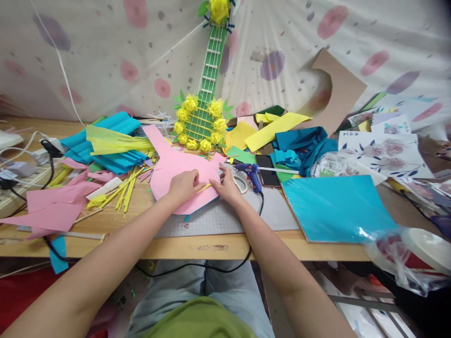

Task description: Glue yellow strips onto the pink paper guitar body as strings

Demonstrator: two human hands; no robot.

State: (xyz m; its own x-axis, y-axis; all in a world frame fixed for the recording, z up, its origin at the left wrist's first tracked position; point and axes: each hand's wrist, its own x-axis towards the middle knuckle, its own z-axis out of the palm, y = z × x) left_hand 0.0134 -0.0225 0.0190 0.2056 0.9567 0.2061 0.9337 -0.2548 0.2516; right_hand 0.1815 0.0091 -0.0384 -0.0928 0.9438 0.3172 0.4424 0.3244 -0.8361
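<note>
A pink paper cutout, rounded with a long neck at its upper left, lies flat in front of me with blue showing under its lower edge. My left hand rests on it, fingers pinched around one end of a thin yellow paper strip. At the cutout's right edge, my right hand has its thumb at the strip's other end; its fingers are bent and partly hidden. Just right of that hand sit a blue glue gun with a white glue stick and a pair of scissors.
A green paper guitar with yellow flowers leans at the back. Yellow strips and pink paper lie left. A phone and blue board are right. The glue gun's black cord hangs over the front edge.
</note>
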